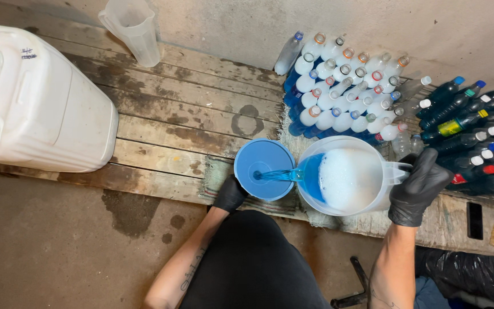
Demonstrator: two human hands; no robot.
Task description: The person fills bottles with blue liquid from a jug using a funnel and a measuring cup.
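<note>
Right hand [421, 186], black glove, fingers wrapped tight around the handle of a clear plastic jug [347, 174]. Jug is tilted toward the left, holds blue liquid [313, 174] topped with white foam. A thin blue stream leaves its spout and lands in the centre of a blue funnel [264, 169] just beside it.

Left hand [230, 194], also black-gloved, sits under the funnel's near rim, curled closed around something below it. What it grips is hidden by the funnel bowl; can't tell if it's the funnel stem or a bottle.

Funnel and jug are over the front edge of a worn wooden plank platform [190, 114], with a strip of striped cloth [215, 180] under them.

Behind the jug: cluster of uncapped bottles [344, 86] standing upright, packed touching each other, lower parts showing blue. To the right of them, a pile of capped dark bottles [475, 131] lying on their sides, caps in mixed colours.

Far left on the planks: big white plastic jerrycan [35, 100] lying on its side. Back of platform against the wall: a second empty clear measuring jug [132, 28], upright, well apart from the work.

Concrete floor [47, 240] in front, with dark wet patches.
</note>
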